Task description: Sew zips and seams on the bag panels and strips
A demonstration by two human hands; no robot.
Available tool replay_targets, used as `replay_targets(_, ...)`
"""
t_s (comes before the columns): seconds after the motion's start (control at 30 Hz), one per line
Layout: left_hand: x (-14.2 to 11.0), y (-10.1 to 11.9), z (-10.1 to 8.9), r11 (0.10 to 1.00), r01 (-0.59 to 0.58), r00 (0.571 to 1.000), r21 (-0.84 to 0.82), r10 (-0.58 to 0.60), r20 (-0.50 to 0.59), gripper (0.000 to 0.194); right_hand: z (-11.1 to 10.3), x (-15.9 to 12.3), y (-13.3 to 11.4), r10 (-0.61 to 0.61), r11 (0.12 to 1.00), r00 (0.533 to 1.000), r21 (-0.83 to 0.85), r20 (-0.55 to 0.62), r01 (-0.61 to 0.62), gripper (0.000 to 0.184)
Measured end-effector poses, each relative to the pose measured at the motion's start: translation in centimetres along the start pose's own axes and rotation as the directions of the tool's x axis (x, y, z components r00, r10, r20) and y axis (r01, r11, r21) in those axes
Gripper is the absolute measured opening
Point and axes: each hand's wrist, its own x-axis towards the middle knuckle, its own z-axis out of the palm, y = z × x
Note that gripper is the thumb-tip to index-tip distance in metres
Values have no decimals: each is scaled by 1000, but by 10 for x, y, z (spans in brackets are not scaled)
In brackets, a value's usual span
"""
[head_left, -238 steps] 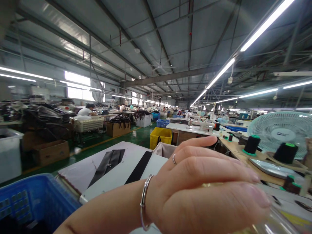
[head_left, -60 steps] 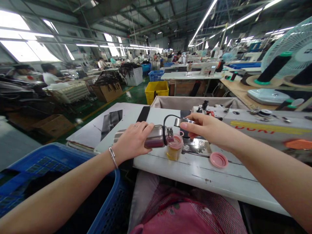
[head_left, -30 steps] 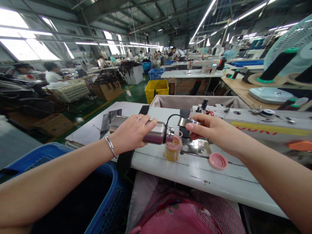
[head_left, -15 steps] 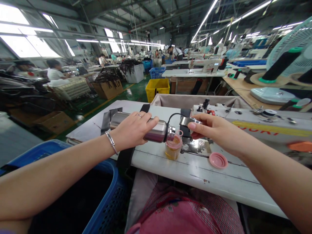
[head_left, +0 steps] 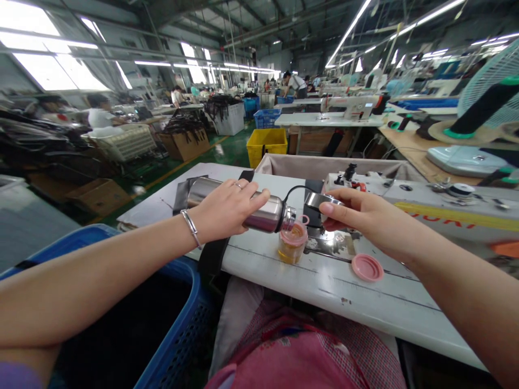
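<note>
My left hand (head_left: 231,208) is wrapped round a steel thermos flask (head_left: 270,213), tilted nearly level with its mouth low on the right. Just under that mouth stands a small clear cup (head_left: 291,251) with a pink rim and yellowish liquid inside. A black strap runs from the flask's neck to its steel lid (head_left: 320,202), which my right hand (head_left: 344,208) pinches between thumb and fingers. On the table to the right of the cup lies a round pink lid (head_left: 367,267). Whether liquid is flowing from the flask is too small to tell.
A sewing machine (head_left: 446,210) occupies the right side of the white table (head_left: 324,294). Below my left arm is a blue basket (head_left: 190,302) with dark contents. A fabric-lined bin (head_left: 292,162) and a yellow crate (head_left: 265,143) stand beyond. Other people work farther back.
The whole view has shifted slightly. Both hands keep their holds, and the flask stays tilted over the cup with little visible difference.
</note>
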Motion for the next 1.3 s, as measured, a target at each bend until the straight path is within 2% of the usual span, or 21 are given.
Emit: replay_targets(1.3,7,3,-11,993,-46,999,109,48,-9,66,-4,-7,4,-2,1000,1000,-23,5,2,44)
